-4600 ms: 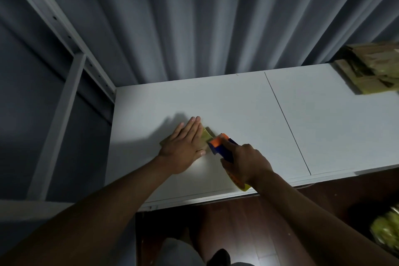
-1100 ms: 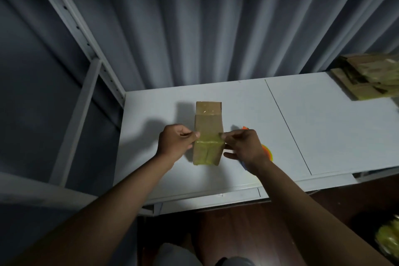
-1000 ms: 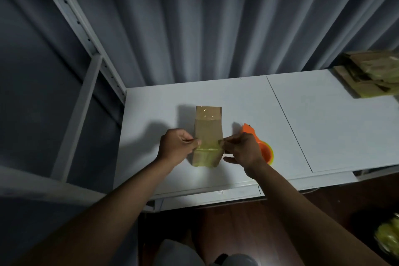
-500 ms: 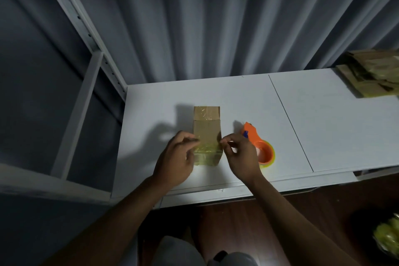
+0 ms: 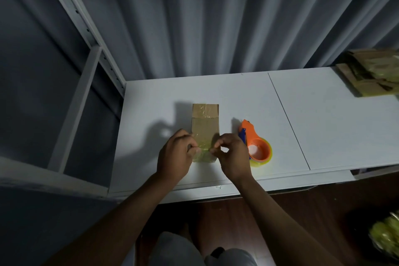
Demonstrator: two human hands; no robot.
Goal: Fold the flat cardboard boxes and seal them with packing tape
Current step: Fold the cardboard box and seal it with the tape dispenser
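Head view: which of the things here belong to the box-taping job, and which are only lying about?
Part of the job:
- small cardboard box, both hands pinching the tape at its near end: left hand, right hand
- orange tape dispenser, beside the box
- stack of flat cardboard, far right

Lying about:
- yellow-green bundle on the floor
- grey curtain

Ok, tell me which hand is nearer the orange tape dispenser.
Right. The right hand sits just beside the tape dispenser, overlapping its left edge while pinching the box. The left hand is on the box's far side.
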